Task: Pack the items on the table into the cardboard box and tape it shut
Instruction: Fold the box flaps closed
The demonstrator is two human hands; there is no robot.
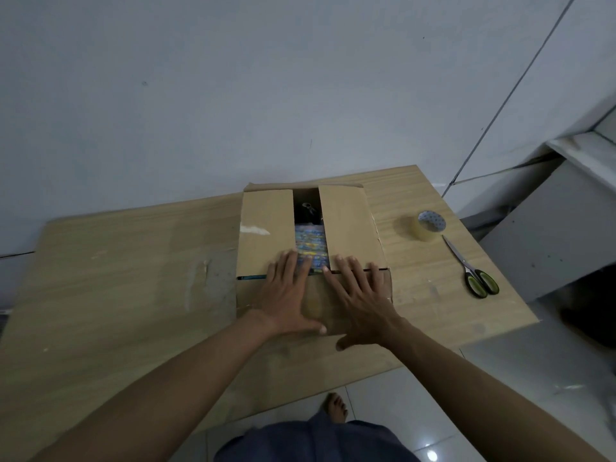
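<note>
Pressing on the cardboard, the fingers (290, 261) of the left hand (288, 295) lay straight and a little spread. Those of the right hand (358, 295) lay the same way, and neither hand gripped anything. The fingertips rested on the near ends of the two side flaps (266, 228), I think to keep them from springing up. The palms covered the near face of the box (350, 225); I could not tell whether this was a hanging flap or the wall.

The side flaps were folded in with a gap between them. A colourful packet (310, 241) and something dark (307, 208) behind it showed there, so the items seemed packed. The box stood on the desk (116, 278). The tape roll (428, 226) and the scissors (476, 275) lay at its right, well apart from the hands, probably kept ready for the sealing, which was not yet begun.
</note>
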